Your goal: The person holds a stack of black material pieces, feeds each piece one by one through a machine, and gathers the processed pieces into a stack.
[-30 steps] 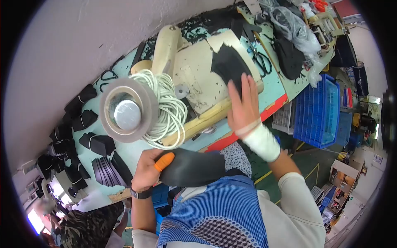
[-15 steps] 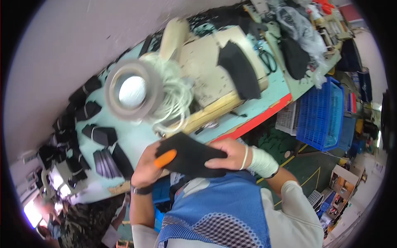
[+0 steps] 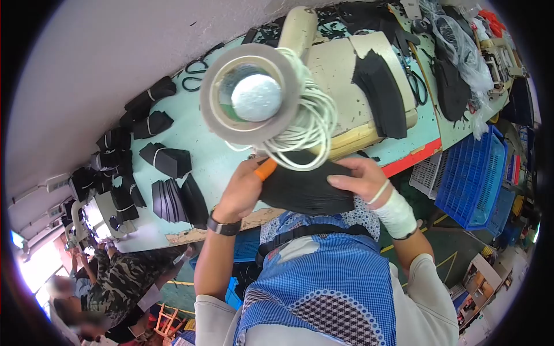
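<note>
A stack of black cut fabric pieces [image 3: 306, 193] is held in front of my waist, its layered edges showing along the bottom. My left hand [image 3: 242, 193] is closed on its left end, with an orange cover on the thumb. Gripping the right end is my right hand [image 3: 363, 183], thumb on top, with a white band and a white wrap at the wrist. Over the stack's far edge hang loops of white bands [image 3: 309, 124] beside a large tape roll [image 3: 210, 95]. Another stack of black pieces [image 3: 381, 95] lies on the beige board [image 3: 332, 78] beyond.
Several banded black bundles [image 3: 166, 160] lie on the light-green table [image 3: 216, 164] at left, near a fanned black stack [image 3: 167, 200]. Black-handled scissors [image 3: 415, 83] rest at the board's right. Blue crates [image 3: 470, 179] stand at right. A person in camouflage [image 3: 124, 277] is at lower left.
The held stack is now turned so that its many layered edges show. My hands still grip both ends. The whole view has shifted, moving the table and tape roll rightward and upward.
</note>
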The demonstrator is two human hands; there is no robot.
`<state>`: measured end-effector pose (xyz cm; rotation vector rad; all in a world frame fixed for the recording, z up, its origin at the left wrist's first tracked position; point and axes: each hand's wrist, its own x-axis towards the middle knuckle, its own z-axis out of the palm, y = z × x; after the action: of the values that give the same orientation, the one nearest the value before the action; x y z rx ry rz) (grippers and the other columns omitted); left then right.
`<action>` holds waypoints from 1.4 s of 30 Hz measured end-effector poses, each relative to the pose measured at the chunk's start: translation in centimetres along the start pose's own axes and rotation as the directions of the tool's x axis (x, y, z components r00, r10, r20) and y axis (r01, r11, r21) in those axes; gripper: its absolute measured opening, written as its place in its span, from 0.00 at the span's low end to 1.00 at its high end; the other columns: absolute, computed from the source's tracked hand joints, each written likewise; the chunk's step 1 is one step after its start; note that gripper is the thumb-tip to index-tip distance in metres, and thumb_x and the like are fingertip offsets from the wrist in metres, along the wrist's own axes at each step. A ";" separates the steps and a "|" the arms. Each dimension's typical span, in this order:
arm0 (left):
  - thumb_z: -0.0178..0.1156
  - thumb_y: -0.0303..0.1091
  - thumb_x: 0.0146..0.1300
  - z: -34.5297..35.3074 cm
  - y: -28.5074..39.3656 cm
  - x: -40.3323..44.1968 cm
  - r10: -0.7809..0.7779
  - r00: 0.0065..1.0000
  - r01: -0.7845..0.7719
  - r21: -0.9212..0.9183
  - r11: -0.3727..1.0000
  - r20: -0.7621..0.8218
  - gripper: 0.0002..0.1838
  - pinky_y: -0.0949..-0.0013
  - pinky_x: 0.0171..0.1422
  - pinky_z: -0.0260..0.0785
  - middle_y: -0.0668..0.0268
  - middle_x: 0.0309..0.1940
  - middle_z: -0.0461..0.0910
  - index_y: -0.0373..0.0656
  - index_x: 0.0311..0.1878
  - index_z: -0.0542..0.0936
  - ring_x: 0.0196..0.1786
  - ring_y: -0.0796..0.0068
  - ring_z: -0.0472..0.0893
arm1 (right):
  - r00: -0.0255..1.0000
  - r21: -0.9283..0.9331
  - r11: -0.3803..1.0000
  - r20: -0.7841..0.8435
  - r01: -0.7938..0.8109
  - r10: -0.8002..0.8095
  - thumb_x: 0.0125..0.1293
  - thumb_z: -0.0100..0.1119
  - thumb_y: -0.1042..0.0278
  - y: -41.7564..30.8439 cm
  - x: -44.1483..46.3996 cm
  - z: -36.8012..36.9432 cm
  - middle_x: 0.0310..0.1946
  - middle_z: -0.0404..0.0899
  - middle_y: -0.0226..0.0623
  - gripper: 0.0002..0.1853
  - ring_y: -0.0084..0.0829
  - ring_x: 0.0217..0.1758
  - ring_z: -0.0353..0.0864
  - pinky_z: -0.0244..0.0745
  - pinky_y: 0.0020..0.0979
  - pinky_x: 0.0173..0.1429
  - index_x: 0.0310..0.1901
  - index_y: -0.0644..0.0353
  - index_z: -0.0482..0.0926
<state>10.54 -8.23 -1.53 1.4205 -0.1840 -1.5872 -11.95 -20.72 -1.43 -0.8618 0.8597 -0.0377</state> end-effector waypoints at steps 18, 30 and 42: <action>0.51 0.32 0.73 -1.2 1.3 -0.9 -0.088 0.994 0.101 -0.242 0.965 0.066 0.16 0.73 0.50 0.75 0.58 0.44 0.82 0.25 0.52 0.77 0.45 0.75 0.82 | 0.996 -0.125 0.991 -0.073 0.050 -0.059 0.60 0.68 0.67 -0.5 -0.2 0.2 0.38 0.84 0.34 0.15 0.20 0.40 0.80 0.75 0.24 0.48 0.44 0.71 0.82; 0.54 0.30 0.70 -0.9 0.7 -0.7 -0.083 0.996 0.079 -0.136 0.988 -0.028 0.14 0.82 0.31 0.67 0.65 0.34 0.82 0.27 0.47 0.79 0.30 0.85 0.78 | 0.991 -0.163 0.984 -0.104 0.072 -0.090 0.59 0.68 0.66 -0.3 0.1 0.0 0.36 0.85 0.36 0.17 0.23 0.39 0.81 0.75 0.24 0.47 0.44 0.72 0.82; 0.52 0.33 0.72 -1.8 0.8 -0.6 -0.094 0.994 0.098 -0.068 0.993 0.062 0.16 0.79 0.38 0.75 0.59 0.45 0.83 0.27 0.52 0.78 0.37 0.78 0.83 | 0.990 -0.152 0.985 -0.107 0.076 -0.092 0.60 0.67 0.66 -0.8 0.1 0.3 0.39 0.85 0.38 0.18 0.22 0.41 0.80 0.74 0.25 0.50 0.46 0.72 0.82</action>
<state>12.33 -7.38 -1.15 1.3464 -0.0934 -1.6990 -11.41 -21.10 -0.82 -1.0428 0.9408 -0.0987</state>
